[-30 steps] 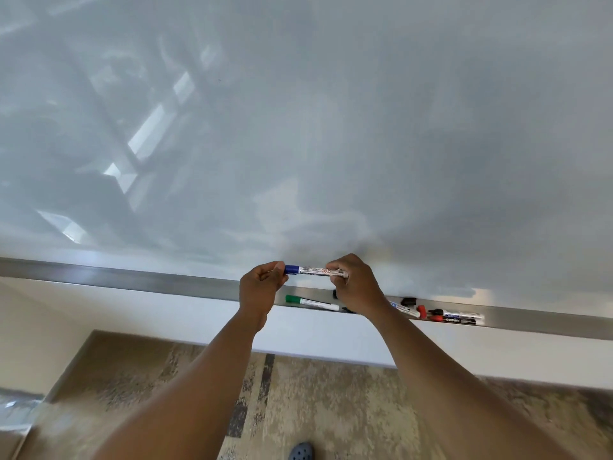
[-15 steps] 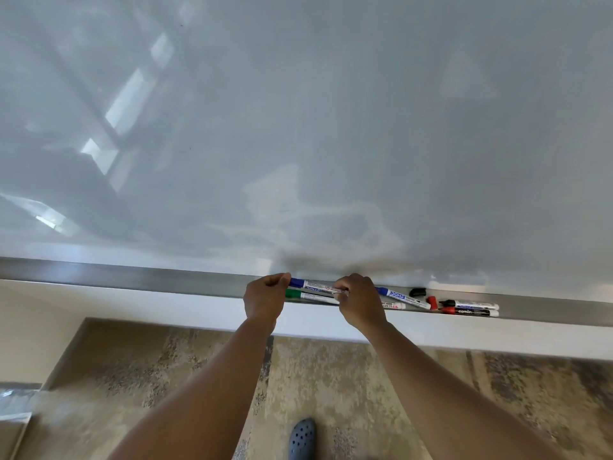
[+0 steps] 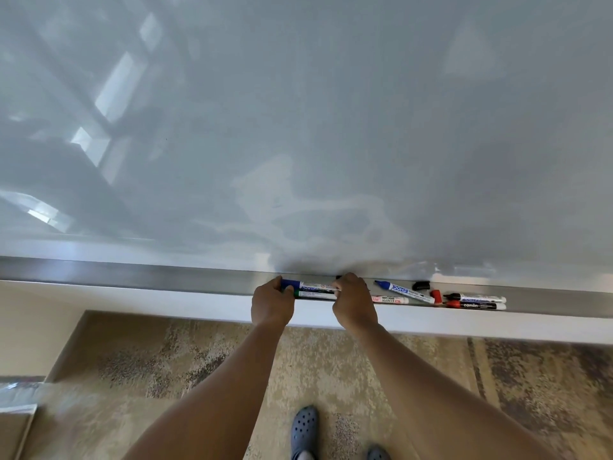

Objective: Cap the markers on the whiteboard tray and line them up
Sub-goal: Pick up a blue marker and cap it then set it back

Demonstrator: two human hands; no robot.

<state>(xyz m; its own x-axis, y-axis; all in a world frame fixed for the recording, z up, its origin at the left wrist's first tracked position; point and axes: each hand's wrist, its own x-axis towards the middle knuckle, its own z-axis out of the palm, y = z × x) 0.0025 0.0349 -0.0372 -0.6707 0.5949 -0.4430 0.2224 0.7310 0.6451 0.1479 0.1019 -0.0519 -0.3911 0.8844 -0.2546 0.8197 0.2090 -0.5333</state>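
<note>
A capped blue marker (image 3: pixel 310 286) lies along the metal whiteboard tray (image 3: pixel 166 277), held at both ends: my left hand (image 3: pixel 272 302) grips its blue cap end, my right hand (image 3: pixel 353 302) its tail. Just in front of it lies a green marker (image 3: pixel 315 294). To the right lie a white marker with red print (image 3: pixel 389 299), an uncapped blue marker (image 3: pixel 403 290) set at a slant, a loose black cap (image 3: pixel 422 285), a loose red cap (image 3: pixel 437 295), and two more uncapped markers, one black-tipped (image 3: pixel 477 297) and one red and black (image 3: pixel 474 305).
The large whiteboard (image 3: pixel 298 127) fills the upper view, with a white ledge under the tray. Below is patterned carpet (image 3: pixel 166 376) and my grey clogs (image 3: pixel 303 426). A pale wall corner stands at the left.
Both hands have lowered the capped blue marker from in front of the board down onto the tray, behind the green marker.
</note>
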